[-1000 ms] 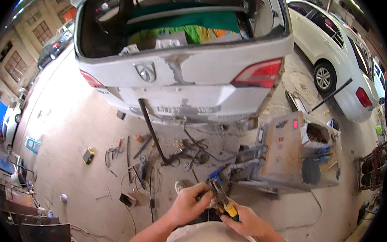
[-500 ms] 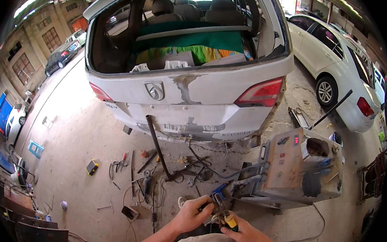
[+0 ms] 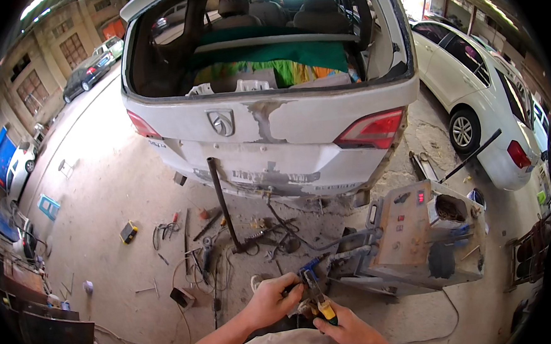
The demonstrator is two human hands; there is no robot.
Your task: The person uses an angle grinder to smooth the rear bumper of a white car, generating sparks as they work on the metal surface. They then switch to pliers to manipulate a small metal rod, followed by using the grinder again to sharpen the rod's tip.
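Note:
My right hand [image 3: 345, 326] is closed round the yellow-and-dark handles of a pair of pliers [image 3: 326, 310], whose metal jaws point up and left. Close beside it, my left hand [image 3: 272, 302] has its fingers curled on a small dark piece near the plier jaws; I cannot make out what it is. A blue tool [image 3: 308, 270] shows just beyond my hands. Ahead of me stands the back of a white car [image 3: 313, 116], its rear window opening without glass and grey patches on the tailgate.
A boxy machine [image 3: 398, 240] with thick cables stands to the right. A dark metal bar [image 3: 222, 200] leans against the tailgate. Tools and cables, among them an angle grinder [image 3: 207, 253], litter the floor. Another white car [image 3: 472, 90] is at right; a blue stool [image 3: 48, 206] is at left.
Both hands stay close together with the pliers between them, only slightly shifted. The view has tilted a little; nothing is let go or taken up.

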